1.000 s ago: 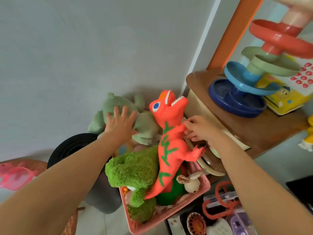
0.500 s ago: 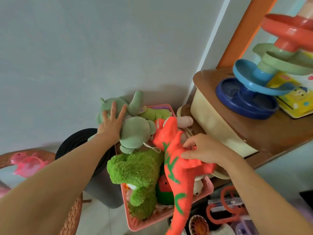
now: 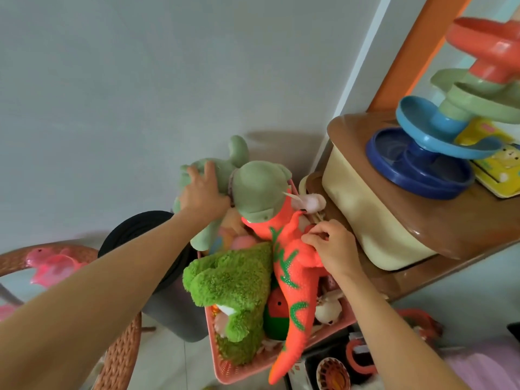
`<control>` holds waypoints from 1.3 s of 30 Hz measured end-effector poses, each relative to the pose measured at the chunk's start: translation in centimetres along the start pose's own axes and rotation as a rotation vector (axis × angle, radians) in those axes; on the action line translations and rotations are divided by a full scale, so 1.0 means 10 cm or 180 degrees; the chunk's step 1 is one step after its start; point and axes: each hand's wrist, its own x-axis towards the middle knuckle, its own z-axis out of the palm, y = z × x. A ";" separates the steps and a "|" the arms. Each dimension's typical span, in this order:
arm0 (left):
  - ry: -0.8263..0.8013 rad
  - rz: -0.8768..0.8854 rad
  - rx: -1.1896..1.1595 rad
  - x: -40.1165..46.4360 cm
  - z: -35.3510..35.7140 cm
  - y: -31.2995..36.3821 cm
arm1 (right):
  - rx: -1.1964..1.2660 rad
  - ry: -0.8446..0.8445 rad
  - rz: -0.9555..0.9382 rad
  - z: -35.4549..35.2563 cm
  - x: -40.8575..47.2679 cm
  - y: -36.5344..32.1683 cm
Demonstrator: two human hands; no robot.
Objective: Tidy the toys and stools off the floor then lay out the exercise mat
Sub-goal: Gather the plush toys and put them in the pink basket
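Observation:
A pink plastic basket [image 3: 247,371] against the wall is heaped with toys. An orange dinosaur with green stripes [image 3: 292,280] lies head-down in it, its tail hanging over the front rim. My right hand [image 3: 330,246] grips the dinosaur around its body and leg. My left hand [image 3: 201,192] presses on the pale green plush toy [image 3: 259,187] at the back of the heap, fingers spread. A shaggy bright green plush [image 3: 233,285] fills the basket's left side.
A brown-lidded cream storage box [image 3: 374,209] stands right of the basket, carrying a stacked ball-ramp toy [image 3: 439,142]. A black bin [image 3: 146,235] sits to the left, with a wicker chair [image 3: 123,350] holding a pink toy [image 3: 53,266]. More toys lie at the lower right.
The orange dinosaur went from upright to tipped head-down into the basket, pushed by my right hand. The pale green plush shifted right over the dinosaur's head under my left hand.

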 end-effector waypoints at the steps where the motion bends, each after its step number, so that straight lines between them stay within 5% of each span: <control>1: 0.0011 -0.0003 0.0028 -0.05 0.04 0.02 | 0.0000 0.0121 0.0016 0.04 0.02 0.04; 5: -0.0115 0.0192 0.0638 -0.20 0.12 -0.03 | -0.0066 0.0150 0.0037 0.08 0.13 0.07; 10: -0.0138 0.0941 0.2416 -0.01 -0.06 -0.07 | 0.0052 0.0221 0.0019 0.08 0.08 0.08; 19: 0.0306 0.0610 0.1370 0.41 -0.52 0.66 | 0.0130 0.0197 0.0027 0.07 0.07 0.09; 23: -0.0225 0.0864 0.1622 0.32 -0.18 0.84 | 0.0067 0.0217 0.0103 0.08 0.07 0.09; 26: -0.0238 0.0767 0.1056 0.28 0.02 0.69 | 0.0255 0.0313 0.0198 0.08 0.05 0.07; 29: -0.0326 0.1416 0.0844 0.29 -0.07 0.42 | 0.0919 0.0464 0.0363 0.08 -0.11 0.04; 32: -0.0672 0.1721 0.1214 0.24 -0.09 0.14 | 0.0974 0.0074 0.0488 0.14 -0.41 0.10; 35: -0.0938 0.1544 0.1758 0.24 0.04 -0.03 | 0.0420 -0.0607 0.0472 0.17 -0.67 0.25; 39: -0.1049 0.1314 0.1951 0.36 0.14 0.02 | 0.0365 -0.0881 0.0367 0.15 -0.67 0.31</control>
